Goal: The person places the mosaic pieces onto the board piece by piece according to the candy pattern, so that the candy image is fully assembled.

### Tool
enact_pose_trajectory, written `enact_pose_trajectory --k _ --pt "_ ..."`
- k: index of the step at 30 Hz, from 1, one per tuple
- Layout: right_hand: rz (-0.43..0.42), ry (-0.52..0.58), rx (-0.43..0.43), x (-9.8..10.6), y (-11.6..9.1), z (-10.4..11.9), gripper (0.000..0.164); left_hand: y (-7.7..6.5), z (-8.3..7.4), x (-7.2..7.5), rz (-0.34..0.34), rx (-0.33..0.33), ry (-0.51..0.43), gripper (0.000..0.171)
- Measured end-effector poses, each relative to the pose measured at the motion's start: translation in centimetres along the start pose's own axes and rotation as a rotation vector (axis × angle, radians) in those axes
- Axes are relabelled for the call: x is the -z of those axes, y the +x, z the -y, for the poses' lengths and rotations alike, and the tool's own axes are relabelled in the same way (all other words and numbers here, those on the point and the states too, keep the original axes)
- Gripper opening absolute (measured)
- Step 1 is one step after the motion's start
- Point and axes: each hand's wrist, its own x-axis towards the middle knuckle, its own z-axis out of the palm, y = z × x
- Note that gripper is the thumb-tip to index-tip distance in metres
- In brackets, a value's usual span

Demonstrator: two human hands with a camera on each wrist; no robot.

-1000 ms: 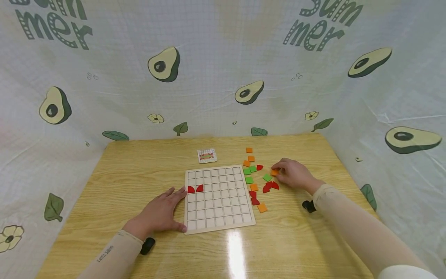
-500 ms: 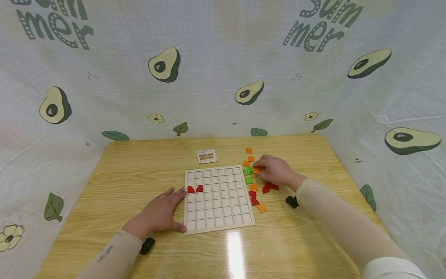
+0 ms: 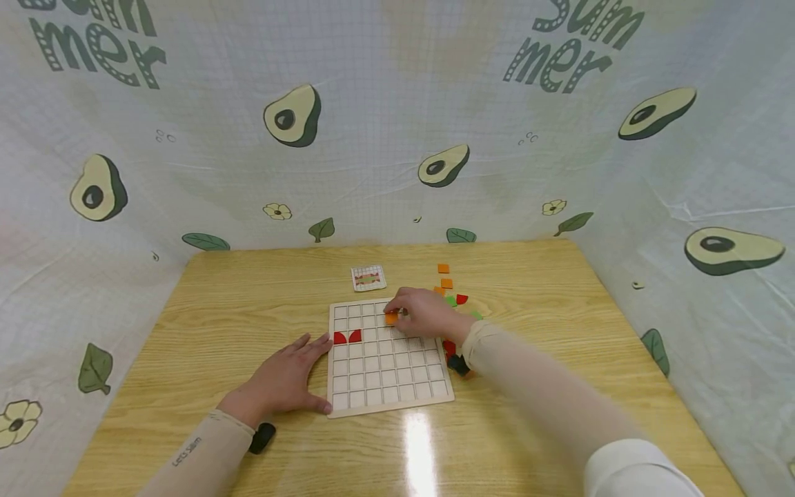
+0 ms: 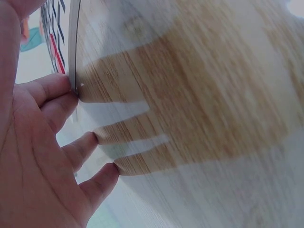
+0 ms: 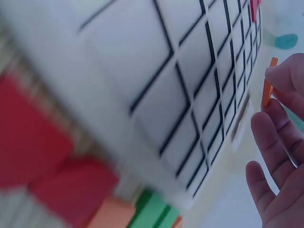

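Note:
A wooden grid board [image 3: 388, 369] lies on the table with two red quarter-circle tiles [image 3: 355, 336] in squares near its left edge. My right hand [image 3: 428, 314] is over the upper part of the board and pinches an orange square tile [image 3: 391, 318] between thumb and fingers. The right wrist view shows that orange tile [image 5: 270, 83] edge-on, raised above the grid. At the board's left edge, my left hand [image 3: 287, 376] rests with fingers spread, the fingertips [image 4: 61, 85] touching the rim and the tabletop.
Behind the board lies a small pattern card [image 3: 368, 278]. Loose tiles lie right of the board: orange squares [image 3: 444, 268], a red quarter-circle [image 3: 462, 299] and green squares [image 3: 451, 301]. My right forearm hides others. A printed curtain [image 3: 373, 138] hangs behind the table.
My right hand has carried the orange tile leftward from the loose pieces to over the board. The left hand has stayed at the board's edge.

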Motion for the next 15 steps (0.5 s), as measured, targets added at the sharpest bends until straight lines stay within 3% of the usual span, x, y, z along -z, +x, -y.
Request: enact_pose_trajectory --k 8,15 --pt "0.037 -0.032 0.034 -2.5 1.8 2.1 0.028 0.1 0.0 -0.1 0.006 0.004 -0.008 0.119" --pt "0.057 -0.037 0.036 -3.3 2.2 3.2 0.032 0.2 0.2 -0.3 0.013 0.022 -0.002 0.12"
